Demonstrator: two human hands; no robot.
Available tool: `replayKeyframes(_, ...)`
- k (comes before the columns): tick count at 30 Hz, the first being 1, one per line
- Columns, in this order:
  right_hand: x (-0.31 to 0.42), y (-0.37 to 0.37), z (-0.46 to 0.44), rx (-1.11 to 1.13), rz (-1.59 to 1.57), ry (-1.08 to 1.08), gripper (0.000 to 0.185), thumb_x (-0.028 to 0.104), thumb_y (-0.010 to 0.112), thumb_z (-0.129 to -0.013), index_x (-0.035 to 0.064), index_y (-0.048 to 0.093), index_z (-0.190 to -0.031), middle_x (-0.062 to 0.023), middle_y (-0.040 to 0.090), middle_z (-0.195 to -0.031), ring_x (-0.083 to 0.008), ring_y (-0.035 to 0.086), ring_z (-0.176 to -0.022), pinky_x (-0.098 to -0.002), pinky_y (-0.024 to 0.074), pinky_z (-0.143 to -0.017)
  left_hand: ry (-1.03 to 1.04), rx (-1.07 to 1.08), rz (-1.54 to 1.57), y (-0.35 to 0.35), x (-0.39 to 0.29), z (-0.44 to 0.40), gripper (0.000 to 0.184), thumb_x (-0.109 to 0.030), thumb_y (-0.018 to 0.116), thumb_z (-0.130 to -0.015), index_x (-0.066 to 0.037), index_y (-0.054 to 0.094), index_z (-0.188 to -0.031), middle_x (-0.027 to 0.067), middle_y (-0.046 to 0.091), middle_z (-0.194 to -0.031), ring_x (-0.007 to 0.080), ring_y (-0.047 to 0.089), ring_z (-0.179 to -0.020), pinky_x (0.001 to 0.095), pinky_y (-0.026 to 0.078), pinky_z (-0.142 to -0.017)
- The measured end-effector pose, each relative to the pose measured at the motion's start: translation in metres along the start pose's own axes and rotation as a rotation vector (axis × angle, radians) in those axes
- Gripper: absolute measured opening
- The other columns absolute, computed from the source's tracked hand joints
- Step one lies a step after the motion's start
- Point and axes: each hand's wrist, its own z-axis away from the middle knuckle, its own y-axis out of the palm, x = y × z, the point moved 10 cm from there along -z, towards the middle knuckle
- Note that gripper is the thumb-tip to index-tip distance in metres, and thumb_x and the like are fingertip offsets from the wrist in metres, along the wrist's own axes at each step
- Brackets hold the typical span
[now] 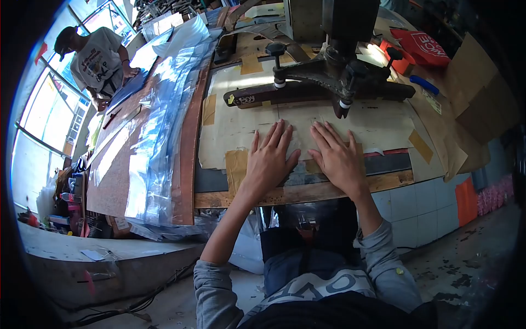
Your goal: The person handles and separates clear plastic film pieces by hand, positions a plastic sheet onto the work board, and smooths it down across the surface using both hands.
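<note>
Both palms rest on a pale, taped sheet (224,134) that covers the machine's bed. My left hand (271,156) lies flat with its fingers spread, near a strip of brown tape (235,169). To the right of it, my right hand (338,153) is also flat, fingers stretched forward. Just beyond the fingertips stands a dark metal press head (323,90) with a long horizontal bar and black knobs. Neither hand grips anything. What lies under the sheet is hidden, apart from a dark layer (389,163) with a red edge by my right hand.
Stacked clear plastic sheets (159,131) run along a brown board (183,181) on the left. Another person (101,60) handles dark blue material there. A blue-handled tool (424,84), a red bag (419,46) and brown paper (476,98) lie to the right. A wooden strip (307,192) edges the bed.
</note>
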Motion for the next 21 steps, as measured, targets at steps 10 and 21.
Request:
replayKeyframes(10, -0.004, 0.011, -0.013, 0.044, -0.042, 0.029, 0.047, 0.033, 0.049, -0.092, 0.0080, 0.045, -0.131, -0.0051, 0.043, -0.139, -0.0195, 0.037, -0.131, -0.0559, 0.0286, -0.103, -0.027, 0.008, -0.037, 0.006, 0.010, -0.010, 0.053, -0.039, 0.047, -0.091, -0.009, 0.041, -0.135, 0.0121, 0.035, -0.144, 0.0256, 0.035, -0.132, 0.0524, 0.023, -0.108)
replayKeyframes(21, -0.002, 0.016, -0.026, 0.023, -0.063, 0.042, 0.045, 0.029, 0.050, -0.091, 0.0052, 0.047, -0.129, -0.0069, 0.044, -0.138, -0.0202, 0.038, -0.130, -0.0554, 0.0304, -0.102, -0.034, -0.091, 0.005, 0.001, 0.016, -0.018, 0.049, -0.036, 0.053, -0.088, -0.009, 0.047, -0.129, 0.0122, 0.041, -0.139, 0.0252, 0.038, -0.130, 0.0520, 0.028, -0.105)
